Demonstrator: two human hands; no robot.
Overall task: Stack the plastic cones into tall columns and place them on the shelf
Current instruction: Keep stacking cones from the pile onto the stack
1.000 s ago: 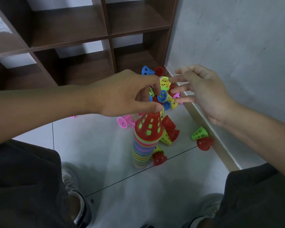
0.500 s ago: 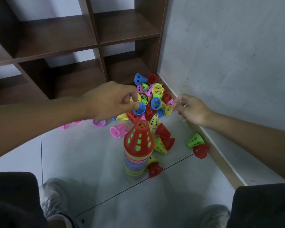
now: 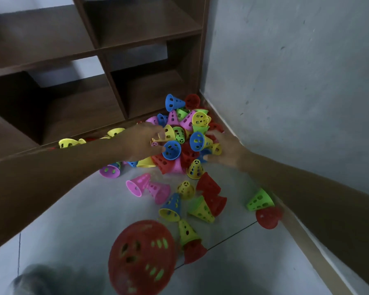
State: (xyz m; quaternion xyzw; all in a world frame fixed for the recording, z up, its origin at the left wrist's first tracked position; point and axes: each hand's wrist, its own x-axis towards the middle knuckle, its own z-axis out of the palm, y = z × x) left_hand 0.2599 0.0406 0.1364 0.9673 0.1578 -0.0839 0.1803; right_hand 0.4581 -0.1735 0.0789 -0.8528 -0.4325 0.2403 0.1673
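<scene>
Both my arms are out over the floor (image 3: 73, 209), reaching into the heap of cones (image 3: 185, 133) piled in the corner where the shelf (image 3: 136, 45) meets the grey wall (image 3: 296, 81). My left hand (image 3: 141, 141) is at the near left edge of the heap, fingers curled, thumb and fingertips pinching a yellow cone (image 3: 167, 133) at its rim; a blue cone (image 3: 172, 150) sits right under those fingers, touching or nearly so, I can't say which. My right hand (image 3: 224, 150) is pushed in from the right side, fingers buried among the red and blue cones; whether they are wrapped on one or just spread, I cannot tell from here.

Right below my head, close and blurred, the red top cone of the stack (image 3: 142, 256) looks up at me, green showing through its holes. It stands on the floor, well apart from both hands. Just beside it to the right lies a green cone nested with a red one (image 3: 190, 241).

Loose ones lie scattered between stack and heap: a pink pair (image 3: 147, 187) lying on its side, a blue-and-yellow pair (image 3: 172, 207), red ones (image 3: 211, 194), and a green cone (image 3: 260, 200) touching a red cone (image 3: 267, 217) by the skirting board. A few yellow cones (image 3: 70, 142) lie along the foot of the shelf. The shelf compartments in view hold no stack.
</scene>
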